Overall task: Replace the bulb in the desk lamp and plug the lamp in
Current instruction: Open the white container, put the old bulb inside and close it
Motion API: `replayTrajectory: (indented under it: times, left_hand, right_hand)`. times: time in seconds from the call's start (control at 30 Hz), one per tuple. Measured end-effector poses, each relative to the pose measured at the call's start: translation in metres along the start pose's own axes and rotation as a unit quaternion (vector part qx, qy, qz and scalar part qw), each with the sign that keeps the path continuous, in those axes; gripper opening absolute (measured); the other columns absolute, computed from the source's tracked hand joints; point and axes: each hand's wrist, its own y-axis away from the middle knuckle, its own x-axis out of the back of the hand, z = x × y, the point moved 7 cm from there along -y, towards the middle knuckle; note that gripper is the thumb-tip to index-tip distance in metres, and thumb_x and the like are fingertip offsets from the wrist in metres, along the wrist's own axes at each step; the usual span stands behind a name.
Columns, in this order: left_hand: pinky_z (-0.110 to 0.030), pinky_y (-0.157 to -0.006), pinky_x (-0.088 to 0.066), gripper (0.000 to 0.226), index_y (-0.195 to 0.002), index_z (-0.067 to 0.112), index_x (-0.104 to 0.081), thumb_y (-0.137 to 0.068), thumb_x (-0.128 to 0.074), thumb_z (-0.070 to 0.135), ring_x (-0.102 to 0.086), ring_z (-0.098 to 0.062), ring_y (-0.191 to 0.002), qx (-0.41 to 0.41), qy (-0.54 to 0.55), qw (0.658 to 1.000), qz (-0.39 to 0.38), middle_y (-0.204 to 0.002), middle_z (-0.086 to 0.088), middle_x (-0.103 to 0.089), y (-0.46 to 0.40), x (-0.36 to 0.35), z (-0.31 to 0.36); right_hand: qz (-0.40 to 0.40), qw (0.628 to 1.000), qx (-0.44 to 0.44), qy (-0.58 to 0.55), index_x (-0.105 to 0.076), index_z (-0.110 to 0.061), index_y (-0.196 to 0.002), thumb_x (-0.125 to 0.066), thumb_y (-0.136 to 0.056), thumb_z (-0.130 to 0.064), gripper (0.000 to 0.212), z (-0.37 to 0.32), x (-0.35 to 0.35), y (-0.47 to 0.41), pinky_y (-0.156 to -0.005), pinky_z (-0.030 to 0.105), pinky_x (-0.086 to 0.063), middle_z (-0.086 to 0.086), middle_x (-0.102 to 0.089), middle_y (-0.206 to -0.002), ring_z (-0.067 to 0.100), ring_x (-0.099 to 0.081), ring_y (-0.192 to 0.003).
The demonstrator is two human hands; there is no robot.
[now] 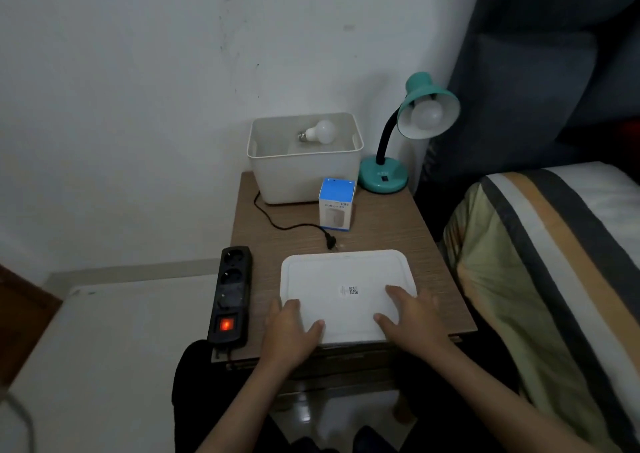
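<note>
A teal desk lamp (384, 175) stands at the table's back right, unlit, with a white bulb (426, 114) in its shade. Its black cord runs left and forward, and the plug (330, 242) lies loose on the table. A second white bulb (320, 131) lies in a white bin (304, 175). A black power strip (231, 293) with a glowing red switch lies at the table's left edge. My left hand (289, 331) and my right hand (412, 317) rest flat on a white lid (346, 279), fingers spread.
A small blue and white box (336, 205) stands in front of the bin. The wooden bedside table (426, 244) sits between a wall and a bed (554, 262) on the right. A white surface (104, 348) lies lower left.
</note>
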Motion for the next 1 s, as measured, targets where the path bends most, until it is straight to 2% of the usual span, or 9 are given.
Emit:
replayTrajectory:
  times: [0.07,0.17,0.33,0.43,0.53,0.7,0.83,1.0]
  left_hand:
    - [-0.032,-0.1,-0.038,0.055,-0.125,0.008,-0.049,-0.081,-0.067,0.036,-0.04,-0.027,-0.126,-0.014,0.013,1.0,0.02,-0.139,-0.011,-0.035,0.003,0.008,0.001]
    - [-0.036,-0.11,-0.031,0.06,-0.129,0.007,-0.047,-0.081,-0.068,0.035,-0.027,-0.026,-0.139,-0.04,0.026,0.997,0.061,-0.151,-0.012,-0.023,0.004,0.031,0.008]
    - [-0.042,-0.108,-0.033,0.061,-0.126,0.005,-0.048,-0.079,-0.07,0.037,-0.026,-0.027,-0.139,-0.081,0.034,0.989,0.121,-0.153,-0.011,-0.023,-0.017,0.083,0.036]
    - [-0.039,-0.103,-0.037,0.063,-0.118,0.004,-0.053,-0.073,-0.074,0.043,-0.033,-0.03,-0.134,-0.104,0.021,0.983,0.147,-0.148,-0.014,-0.03,-0.046,0.114,0.057]
    - [-0.037,-0.096,-0.041,0.062,-0.107,0.003,-0.057,-0.068,-0.077,0.047,-0.043,-0.033,-0.122,-0.13,0.001,0.976,0.175,-0.133,-0.017,-0.043,-0.088,0.145,0.076]
    - [-0.039,-0.092,-0.044,0.067,-0.109,0.003,-0.057,-0.069,-0.074,0.054,-0.044,-0.033,-0.118,-0.125,-0.032,0.978,0.167,-0.126,-0.015,-0.046,-0.166,0.175,0.1]
    - [-0.035,-0.084,-0.045,0.064,-0.094,0.005,-0.062,-0.065,-0.071,0.061,-0.046,-0.031,-0.113,-0.111,-0.052,0.983,0.138,-0.115,-0.015,-0.051,-0.223,0.185,0.111]
    - [-0.032,-0.082,-0.037,0.059,-0.089,0.006,-0.058,-0.068,-0.071,0.059,-0.04,-0.029,-0.119,-0.092,-0.045,0.989,0.109,-0.117,-0.016,-0.05,-0.264,0.178,0.113]
  right_hand:
    - [0.009,1.0,0.005,-0.01,-0.037,-0.031,-0.141,-0.059,-0.083,-0.051,0.065,-0.005,0.003,0.004,-0.1,0.041,-0.04,0.017,-0.033,-0.136,0.035,-0.025,-0.129]
    - [0.043,0.998,0.025,-0.024,-0.037,-0.032,-0.14,-0.059,-0.083,-0.05,0.064,-0.02,0.019,0.007,-0.101,0.04,-0.038,0.017,-0.028,-0.137,0.034,-0.022,-0.13]
    - [0.131,0.987,0.095,-0.015,-0.041,-0.027,-0.137,-0.059,-0.085,-0.048,0.059,-0.071,0.07,-0.01,-0.101,0.041,-0.038,0.016,-0.029,-0.143,0.032,-0.023,-0.133]
    - [0.162,0.979,0.125,0.004,-0.041,-0.026,-0.137,-0.056,-0.086,-0.049,0.058,-0.105,0.098,-0.039,-0.102,0.041,-0.038,0.015,-0.029,-0.146,0.033,-0.028,-0.13]
    - [0.165,0.977,0.136,-0.005,-0.043,-0.024,-0.137,-0.057,-0.086,-0.047,0.058,-0.14,0.12,-0.081,-0.102,0.043,-0.035,0.018,-0.028,-0.146,0.039,-0.028,-0.127]
    - [0.16,0.978,0.135,-0.004,-0.055,-0.018,-0.127,-0.057,-0.086,-0.044,0.048,-0.185,0.143,-0.152,-0.096,0.041,-0.034,0.02,-0.038,-0.133,0.04,-0.032,-0.118]
    - [0.14,0.984,0.113,-0.012,-0.053,-0.021,-0.131,-0.057,-0.085,-0.046,0.053,-0.197,0.145,-0.203,-0.097,0.041,-0.036,0.02,-0.038,-0.137,0.042,-0.029,-0.123]
    - [0.114,0.987,0.109,-0.014,-0.053,-0.021,-0.132,-0.057,-0.085,-0.048,0.054,-0.2,0.14,-0.251,-0.092,0.038,-0.035,0.016,-0.043,-0.132,0.038,-0.029,-0.124]
